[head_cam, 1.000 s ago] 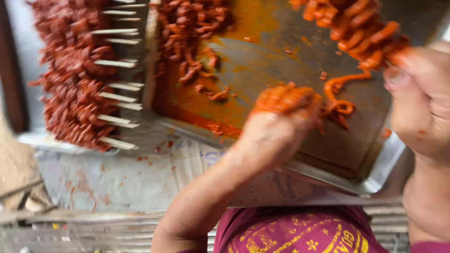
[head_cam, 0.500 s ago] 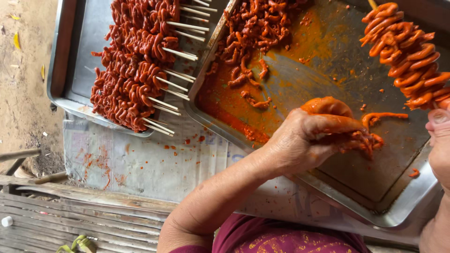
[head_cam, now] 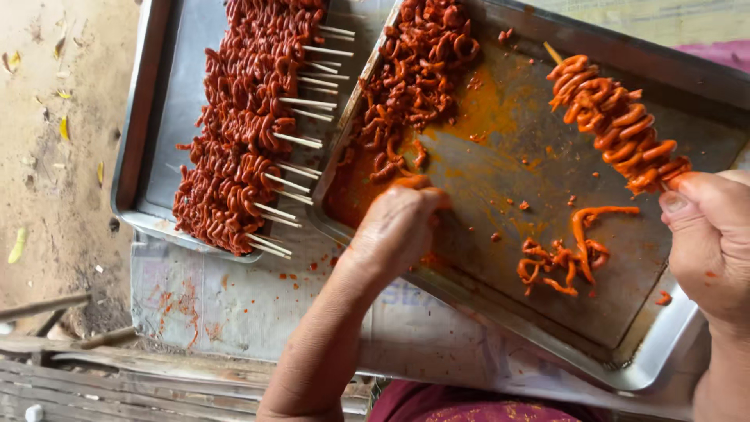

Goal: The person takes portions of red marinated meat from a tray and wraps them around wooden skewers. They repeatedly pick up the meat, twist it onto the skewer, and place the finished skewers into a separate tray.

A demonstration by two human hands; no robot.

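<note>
While I watch from the head view, I log the following.

Right hand: my right hand at the right edge of the frame is clenched on the lower end of a loaded skewer, thumb pressed beside the lowest coils.
Skewer position: it runs from the grip up and left across the upper right of the frame, tilted, held above the near tray; its bare stick tip shows at the top end.
Skewer appearance: orange-red strips wound in tight curls along the stick, glossy with sauce.
Left hand: my left hand sits at frame centre, fingers curled down onto the tray floor just below the heap of marinated strips; I cannot tell whether it pinches a piece, as the fingertips are hidden.
Loose strips: a small cluster lies on the tray between both hands, just left of the right thumb, apart from the left hand.
Near tray: metal, smeared with orange sauce, heap in its upper left corner.
Far tray: a second metal tray in the upper left holds a row of finished skewers, sticks pointing right.
Surface: stained newspaper lies under both trays.
</note>
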